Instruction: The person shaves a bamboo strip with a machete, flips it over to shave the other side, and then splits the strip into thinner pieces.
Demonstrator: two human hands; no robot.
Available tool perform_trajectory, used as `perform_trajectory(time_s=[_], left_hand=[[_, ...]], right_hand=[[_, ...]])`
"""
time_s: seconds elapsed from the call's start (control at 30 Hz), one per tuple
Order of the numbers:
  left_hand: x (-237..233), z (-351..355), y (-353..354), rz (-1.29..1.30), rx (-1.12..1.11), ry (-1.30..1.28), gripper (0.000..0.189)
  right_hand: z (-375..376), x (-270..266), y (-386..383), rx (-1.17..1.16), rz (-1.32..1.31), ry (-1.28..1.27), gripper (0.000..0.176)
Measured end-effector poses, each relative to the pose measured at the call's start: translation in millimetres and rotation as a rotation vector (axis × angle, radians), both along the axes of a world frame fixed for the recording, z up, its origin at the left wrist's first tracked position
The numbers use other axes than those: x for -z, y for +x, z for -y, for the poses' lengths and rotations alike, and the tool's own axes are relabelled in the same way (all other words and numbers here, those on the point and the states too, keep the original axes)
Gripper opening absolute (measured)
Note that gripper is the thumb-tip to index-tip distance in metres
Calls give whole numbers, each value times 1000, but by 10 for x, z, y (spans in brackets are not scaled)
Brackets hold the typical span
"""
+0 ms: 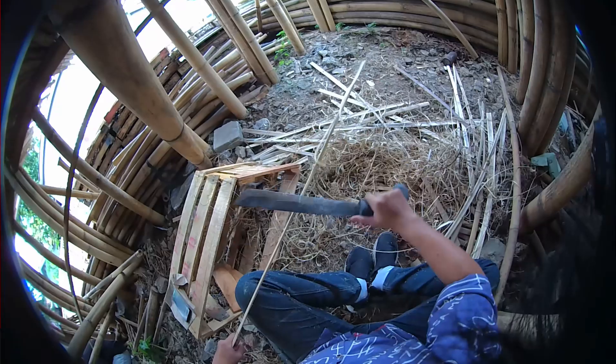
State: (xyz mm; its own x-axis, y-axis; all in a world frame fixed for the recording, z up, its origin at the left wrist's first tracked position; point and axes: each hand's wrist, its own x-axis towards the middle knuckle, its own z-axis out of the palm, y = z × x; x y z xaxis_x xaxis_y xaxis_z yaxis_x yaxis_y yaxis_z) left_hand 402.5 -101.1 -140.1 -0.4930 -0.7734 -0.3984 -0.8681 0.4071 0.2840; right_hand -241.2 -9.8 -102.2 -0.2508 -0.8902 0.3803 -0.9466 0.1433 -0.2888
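My right hand (389, 210) is wrapped round the dark handle of a machete (298, 203), its broad blade pointing left, roughly level across the view. Low in the view, beside my knee, my left hand (229, 351) grips the lower end of a long thin bamboo strip (274, 252). From there the strip slants up and away to the right, and the blade crosses it in this view. Just left of my legs stands a slatted wooden crate (212, 236), tipped on its side, with the blade's tip close to its top edge.
Curly bamboo shavings (366, 171) cover the ground ahead of my dark shoes (385, 250). Loose split strips (398, 125) lie beyond them. A grey block (228, 136) sits behind the crate. Thick bamboo poles (141, 88) rise at left and right, with stacked bamboo (398, 8) behind.
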Motion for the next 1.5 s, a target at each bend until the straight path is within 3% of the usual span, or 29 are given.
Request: perform_trajectory(time_s=[0.07, 0.13, 0.2, 0.3, 0.37, 0.5, 0.57, 0.67, 0.73, 0.77, 0.83, 0.93, 0.97, 1.1, 1.17, 1.2, 1.23, 1.37, 1.5], left_hand=[[59, 19, 130, 48, -2, -1, 26], [104, 53, 255, 108, -22, 11, 26], [221, 88, 378, 237, -99, 51, 26], [108, 85, 280, 389, -195, 86, 26], [-350, 39, -48, 26, 40, -5, 27], [238, 226, 446, 169, 73, -53, 30], [543, 287, 697, 422, -107, 104, 32], [565, 266, 771, 284, -39, 56, 34], [378, 234, 710, 153, 26, -2, 35], [311, 205, 707, 88, 59, -28, 35], [306, 208, 791, 79, 18, 57, 38], [118, 302, 474, 23, 141, -73, 38], [-619, 153, -168, 275, 71, -26, 35], [-465, 202, 22, 221, 41, -38, 34], [-141, 338, 369, 243, 93, -45, 36], [-130, 348, 360, 252, 144, -62, 37], [-128, 451, 336, 52, 109, 10, 15], [-164, 393, 238, -45, 65, -103, 18], [-247, 309, 164, 50, 13, -143, 21]], right_hand=[[63, -141, -334, 65, -134, 71, 58], [121, -405, -747, 400, -20, 324, 65], [220, -194, -1401, 637, 139, 269, 70], [235, 11, -1486, 702, 58, 260, 75], [148, -67, -1223, 675, 64, 279, 75], [-26, 135, -722, 453, 72, 235, 72], [-83, 176, -535, 363, 0, 215, 69], [-105, 136, -504, 158, -134, 106, 67], [-60, -119, -666, 241, -168, 286, 66], [-13, -195, -803, 410, -156, 416, 68], [126, -21, -1330, 620, 141, 323, 72], [109, -80, -1552, 723, 136, 324, 75], [136, -26, -1508, 722, 134, 317, 75], [56, 289, -1263, 755, 207, 201, 73], [-14, 417, -1144, 758, 277, 176, 74], [-36, 460, -1115, 769, 317, 163, 74], [-52, 487, -1097, 779, 354, 148, 74], [-133, 394, -1021, 784, 481, 211, 74], [-191, 618, -1050, 774, 556, 176, 75]])
